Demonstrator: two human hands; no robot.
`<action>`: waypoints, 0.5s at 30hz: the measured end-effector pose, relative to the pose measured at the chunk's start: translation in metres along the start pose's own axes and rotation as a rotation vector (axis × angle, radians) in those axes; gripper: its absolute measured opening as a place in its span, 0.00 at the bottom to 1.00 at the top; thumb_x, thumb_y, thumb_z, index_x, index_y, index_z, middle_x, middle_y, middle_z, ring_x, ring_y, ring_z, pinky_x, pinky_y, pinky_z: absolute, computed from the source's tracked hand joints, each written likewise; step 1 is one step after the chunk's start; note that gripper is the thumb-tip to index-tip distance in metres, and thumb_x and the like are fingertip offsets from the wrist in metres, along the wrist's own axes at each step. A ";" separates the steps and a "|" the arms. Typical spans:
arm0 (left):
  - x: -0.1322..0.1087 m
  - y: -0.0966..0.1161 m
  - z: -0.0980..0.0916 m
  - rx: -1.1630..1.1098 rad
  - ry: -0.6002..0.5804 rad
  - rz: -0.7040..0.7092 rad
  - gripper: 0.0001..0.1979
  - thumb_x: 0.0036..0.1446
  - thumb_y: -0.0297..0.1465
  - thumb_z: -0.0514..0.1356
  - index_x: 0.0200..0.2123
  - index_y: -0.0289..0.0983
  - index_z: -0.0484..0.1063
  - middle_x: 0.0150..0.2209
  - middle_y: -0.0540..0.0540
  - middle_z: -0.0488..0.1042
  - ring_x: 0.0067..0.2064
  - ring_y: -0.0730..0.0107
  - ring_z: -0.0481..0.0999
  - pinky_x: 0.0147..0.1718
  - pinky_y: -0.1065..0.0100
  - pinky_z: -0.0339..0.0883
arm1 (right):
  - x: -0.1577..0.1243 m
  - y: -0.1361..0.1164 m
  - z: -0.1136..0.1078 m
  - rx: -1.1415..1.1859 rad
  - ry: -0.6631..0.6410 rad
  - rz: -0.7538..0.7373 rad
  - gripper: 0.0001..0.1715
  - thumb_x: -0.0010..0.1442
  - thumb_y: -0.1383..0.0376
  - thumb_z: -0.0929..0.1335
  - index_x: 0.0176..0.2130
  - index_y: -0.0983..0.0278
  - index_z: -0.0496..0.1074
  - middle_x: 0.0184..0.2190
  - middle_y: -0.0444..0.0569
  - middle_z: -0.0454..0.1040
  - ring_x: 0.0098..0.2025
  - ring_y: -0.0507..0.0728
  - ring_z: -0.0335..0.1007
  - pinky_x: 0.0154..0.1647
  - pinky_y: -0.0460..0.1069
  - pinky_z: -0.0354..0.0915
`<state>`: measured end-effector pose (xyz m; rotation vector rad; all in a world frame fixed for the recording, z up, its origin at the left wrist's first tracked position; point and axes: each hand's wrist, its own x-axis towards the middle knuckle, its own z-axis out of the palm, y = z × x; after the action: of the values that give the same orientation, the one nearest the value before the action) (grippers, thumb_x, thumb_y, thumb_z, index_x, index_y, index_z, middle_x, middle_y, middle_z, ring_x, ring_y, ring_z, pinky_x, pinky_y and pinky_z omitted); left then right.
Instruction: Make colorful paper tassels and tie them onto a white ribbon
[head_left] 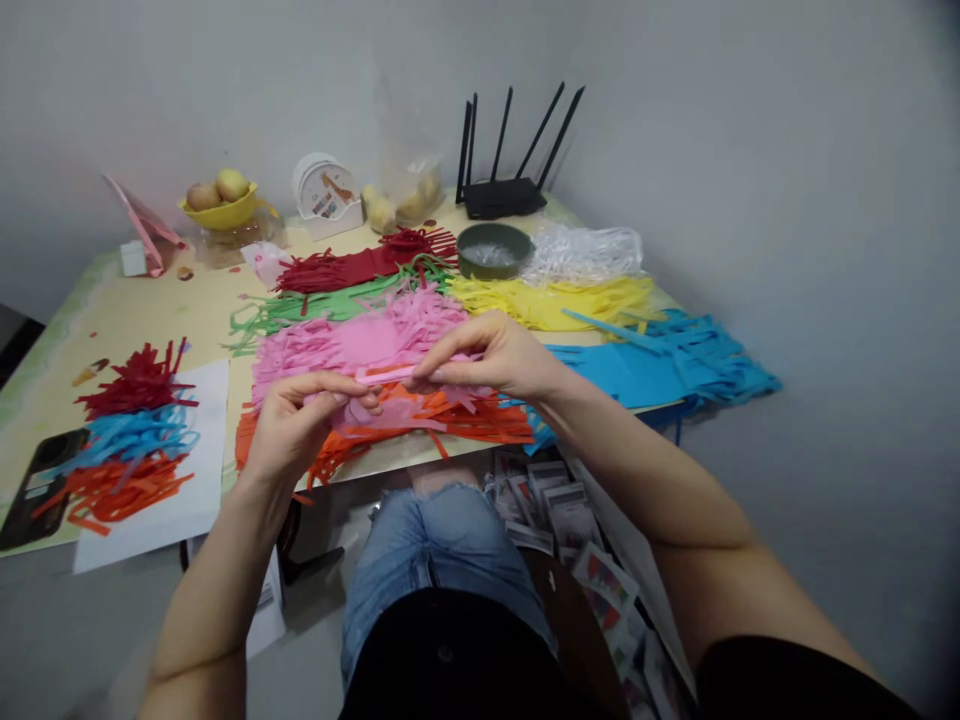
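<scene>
Above the table's front edge, my left hand (304, 415) and my right hand (491, 360) pinch a narrow pink strip (386, 377) stretched between them. Its material, paper or cloth, I cannot make out. Below and behind the hands lie a pink fringed sheet (367, 338) and an orange fringed sheet (487, 420), partly hidden by them. A blue fringed sheet (637, 375) spreads to the right, under my right wrist. On the left, bunched red strips (139, 382), blue strips (139, 437) and orange strips (131, 490) rest on a white sheet (206, 440).
Farther back lie red (360, 265), green (322, 308) and yellow fringed sheets (555, 302). A dark round dish (495, 268), clear plastic strips (589, 252), a black router (504, 197) and a yellow fruit bowl (225, 214) stand behind. A phone (41, 485) lies at left; packets (562, 510) fill the space below right.
</scene>
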<state>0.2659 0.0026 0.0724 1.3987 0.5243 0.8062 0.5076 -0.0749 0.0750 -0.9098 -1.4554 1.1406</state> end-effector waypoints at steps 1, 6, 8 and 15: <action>0.000 0.002 -0.004 0.057 -0.043 0.007 0.07 0.50 0.35 0.69 0.28 0.38 0.83 0.28 0.42 0.82 0.31 0.61 0.82 0.38 0.60 0.78 | 0.000 -0.001 -0.001 -0.067 -0.007 -0.024 0.09 0.56 0.63 0.75 0.36 0.65 0.84 0.34 0.51 0.84 0.37 0.54 0.82 0.41 0.47 0.77; 0.009 0.028 -0.016 0.569 -0.233 0.107 0.06 0.56 0.34 0.66 0.30 0.38 0.82 0.36 0.40 0.83 0.42 0.57 0.82 0.45 0.63 0.74 | -0.001 -0.012 -0.004 -0.577 -0.031 -0.198 0.12 0.57 0.71 0.70 0.39 0.66 0.84 0.30 0.48 0.84 0.27 0.48 0.76 0.29 0.41 0.65; 0.014 0.036 -0.013 0.697 -0.202 0.199 0.07 0.57 0.34 0.66 0.36 0.39 0.83 0.41 0.41 0.84 0.47 0.57 0.81 0.50 0.62 0.71 | -0.001 -0.016 -0.002 -0.686 -0.081 -0.240 0.14 0.57 0.71 0.69 0.41 0.65 0.84 0.30 0.47 0.84 0.25 0.46 0.72 0.27 0.41 0.62; 0.024 0.033 0.000 0.791 -0.348 0.140 0.11 0.60 0.37 0.63 0.36 0.38 0.83 0.30 0.45 0.83 0.30 0.67 0.79 0.34 0.70 0.70 | -0.004 -0.018 0.003 -0.735 -0.108 -0.265 0.15 0.60 0.71 0.67 0.42 0.65 0.83 0.33 0.47 0.84 0.26 0.47 0.73 0.30 0.41 0.62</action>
<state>0.2751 0.0200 0.1076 2.2741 0.4934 0.4467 0.5054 -0.0839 0.0910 -1.1055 -2.0669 0.4491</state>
